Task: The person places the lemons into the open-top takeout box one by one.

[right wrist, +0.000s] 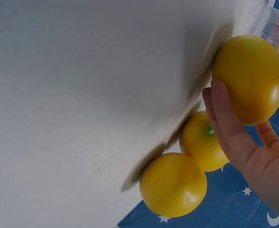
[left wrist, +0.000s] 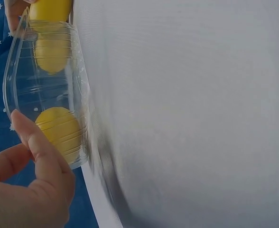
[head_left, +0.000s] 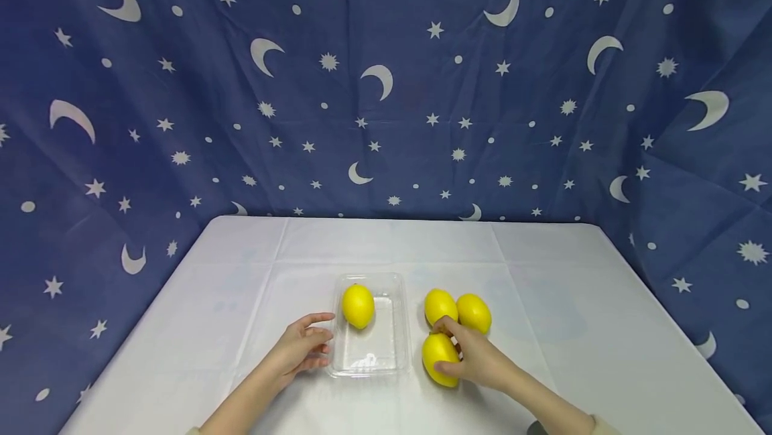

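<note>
A clear plastic container (head_left: 369,349) stands on the white table, with one yellow lemon (head_left: 358,306) inside at its far left. Beside its left wall is my left hand (head_left: 297,346), fingers loosely bent and fingertips right at the rim; in the left wrist view the fingers overlap the container's ribbed side (left wrist: 40,90). To the right of the container, my right hand (head_left: 479,358) grips another lemon (head_left: 437,360) between thumb and fingers. The right wrist view shows this held lemon (right wrist: 248,78) close to the tabletop, the fingers around its side.
Just beyond the right hand, two more lemons (head_left: 474,314) lie side by side on the white tablecloth (head_left: 555,287), which has fold creases. A dark blue curtain (head_left: 416,86) with moons and stars hangs behind the table and along both sides.
</note>
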### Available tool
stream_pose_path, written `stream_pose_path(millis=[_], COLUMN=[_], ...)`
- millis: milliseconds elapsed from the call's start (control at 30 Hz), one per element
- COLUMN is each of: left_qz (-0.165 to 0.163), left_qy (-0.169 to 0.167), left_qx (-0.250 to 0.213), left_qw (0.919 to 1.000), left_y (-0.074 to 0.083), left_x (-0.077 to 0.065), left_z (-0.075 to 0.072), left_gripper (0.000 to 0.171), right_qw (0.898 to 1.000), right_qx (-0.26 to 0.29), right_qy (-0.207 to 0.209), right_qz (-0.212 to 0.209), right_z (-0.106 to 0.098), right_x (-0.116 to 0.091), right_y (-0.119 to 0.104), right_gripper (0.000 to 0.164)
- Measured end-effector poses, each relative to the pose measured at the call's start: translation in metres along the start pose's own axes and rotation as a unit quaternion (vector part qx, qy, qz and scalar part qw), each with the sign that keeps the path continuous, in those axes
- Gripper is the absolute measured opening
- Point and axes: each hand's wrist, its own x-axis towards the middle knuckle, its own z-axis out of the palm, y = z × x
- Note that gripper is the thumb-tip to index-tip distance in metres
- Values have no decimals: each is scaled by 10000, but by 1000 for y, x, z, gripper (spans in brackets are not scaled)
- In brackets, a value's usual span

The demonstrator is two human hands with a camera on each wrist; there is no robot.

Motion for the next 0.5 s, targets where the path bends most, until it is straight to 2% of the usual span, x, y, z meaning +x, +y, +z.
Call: stream_pose_path(millis=[267,500], left_qz=[11,15], left_qy=[-119,-147], left_qx=[4,52], left_qw=[9999,9999], left_y=[1,4], left_x=[-2,-1], left_z=[0,-1], left_gripper=[50,51], right_qw=[9996,9988], right_qx=[8,29], right_qy=[84,331], right_qz=[270,363], right_z=[-7,-16], right_x=[-7,-7], right_y=[-3,-12], right_gripper=[51,49])
